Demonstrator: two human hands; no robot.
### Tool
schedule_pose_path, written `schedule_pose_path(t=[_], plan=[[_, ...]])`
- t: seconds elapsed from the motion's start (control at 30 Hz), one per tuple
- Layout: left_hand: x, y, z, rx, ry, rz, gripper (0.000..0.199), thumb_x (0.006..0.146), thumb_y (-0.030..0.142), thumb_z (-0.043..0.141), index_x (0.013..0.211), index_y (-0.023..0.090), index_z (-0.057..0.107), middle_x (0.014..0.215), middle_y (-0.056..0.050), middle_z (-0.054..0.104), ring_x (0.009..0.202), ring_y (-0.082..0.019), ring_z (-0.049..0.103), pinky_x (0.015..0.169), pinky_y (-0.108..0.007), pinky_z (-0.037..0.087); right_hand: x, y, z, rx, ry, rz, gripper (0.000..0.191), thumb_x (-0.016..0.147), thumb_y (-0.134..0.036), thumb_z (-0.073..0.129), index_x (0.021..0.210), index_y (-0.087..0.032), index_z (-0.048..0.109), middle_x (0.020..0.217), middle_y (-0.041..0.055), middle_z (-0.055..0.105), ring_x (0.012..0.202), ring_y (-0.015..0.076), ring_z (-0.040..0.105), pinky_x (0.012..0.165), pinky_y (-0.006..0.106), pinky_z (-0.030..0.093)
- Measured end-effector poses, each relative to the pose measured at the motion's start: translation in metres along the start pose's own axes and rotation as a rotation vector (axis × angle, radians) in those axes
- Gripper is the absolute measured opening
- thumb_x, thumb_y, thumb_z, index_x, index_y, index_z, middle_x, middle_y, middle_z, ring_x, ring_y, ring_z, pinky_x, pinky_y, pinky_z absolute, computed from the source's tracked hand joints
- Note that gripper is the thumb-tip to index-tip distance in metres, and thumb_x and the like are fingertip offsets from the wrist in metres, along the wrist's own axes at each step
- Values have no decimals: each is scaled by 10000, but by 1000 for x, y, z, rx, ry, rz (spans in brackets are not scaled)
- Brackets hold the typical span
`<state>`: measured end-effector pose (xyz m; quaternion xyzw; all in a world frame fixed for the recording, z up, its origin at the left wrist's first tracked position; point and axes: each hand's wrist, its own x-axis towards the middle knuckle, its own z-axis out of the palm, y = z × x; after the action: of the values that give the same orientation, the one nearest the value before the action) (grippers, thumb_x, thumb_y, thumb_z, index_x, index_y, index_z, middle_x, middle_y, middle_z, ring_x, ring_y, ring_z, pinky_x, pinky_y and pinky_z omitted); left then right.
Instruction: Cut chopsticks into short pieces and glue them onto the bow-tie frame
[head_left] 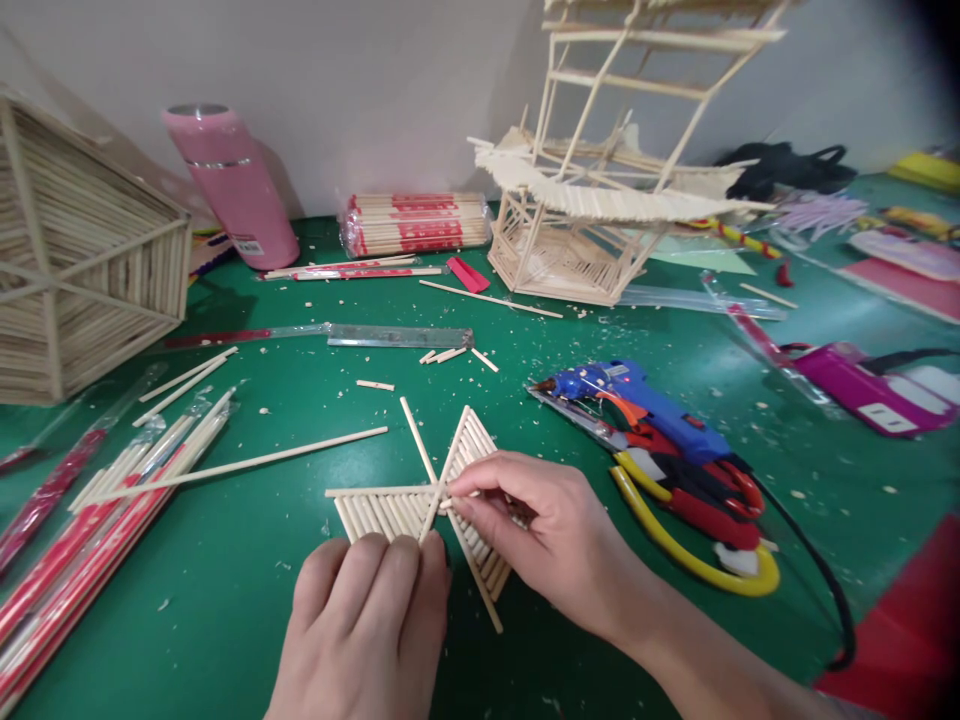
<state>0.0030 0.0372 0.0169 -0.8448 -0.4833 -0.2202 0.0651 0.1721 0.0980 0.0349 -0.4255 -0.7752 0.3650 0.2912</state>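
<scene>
On the green table lies a flat frame of wooden sticks (382,513), its crossed sticks meeting at a centre and some of its wedges filled with rows of shorter sticks. My left hand (367,610) grips the near edge of the left wedge with bent fingers; the fingertips are partly hidden. At the centre, my right hand (551,530) pinches a short wooden stick (445,504) between thumb and forefinger, and covers part of the right wedge. A bare stick (418,440) points away from the centre at the back.
Right of the hands lie a blue glue gun (637,400) and yellow-handled pliers (697,575). Bagged sticks (142,520) are at left. Behind stand a pink bottle (236,190), a stick tower (570,270) and a large stick panel (97,250). A clear ruler (397,336) lies midway.
</scene>
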Motion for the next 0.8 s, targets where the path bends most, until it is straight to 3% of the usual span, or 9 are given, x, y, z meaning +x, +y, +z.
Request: schedule_pose_path(t=[0.17,0.47,0.67,0.8], plan=[[2,-3,3,-30,8,42,161,846,113,453,948,83,574,740,-40,587,701,-177,470,663,-322,341,0,1,2,14,28,-51,107,827,-132,516,851,-155,618,779,7,630,701,87,567,613,183,426],[4,-6,3,-120,26,-4,108,830,118,484,859,133,587,703,-32,580,660,-171,474,620,-307,337,-3,-3,-3,51,122,-36,119,820,-106,514,876,-162,602,817,5,623,712,79,569,610,164,435],[8,-7,4,-193,58,-66,150,835,94,457,924,105,577,705,-43,578,648,-168,462,601,-300,327,-7,-8,0,-6,85,-46,136,834,-108,475,868,-173,590,795,16,626,735,112,576,640,206,448],[6,-9,5,-173,2,-26,168,846,105,435,928,96,581,720,-59,566,673,-183,451,599,-302,323,-6,-7,3,-34,86,-42,130,841,-122,469,857,-174,587,782,22,632,726,121,579,643,223,453]])
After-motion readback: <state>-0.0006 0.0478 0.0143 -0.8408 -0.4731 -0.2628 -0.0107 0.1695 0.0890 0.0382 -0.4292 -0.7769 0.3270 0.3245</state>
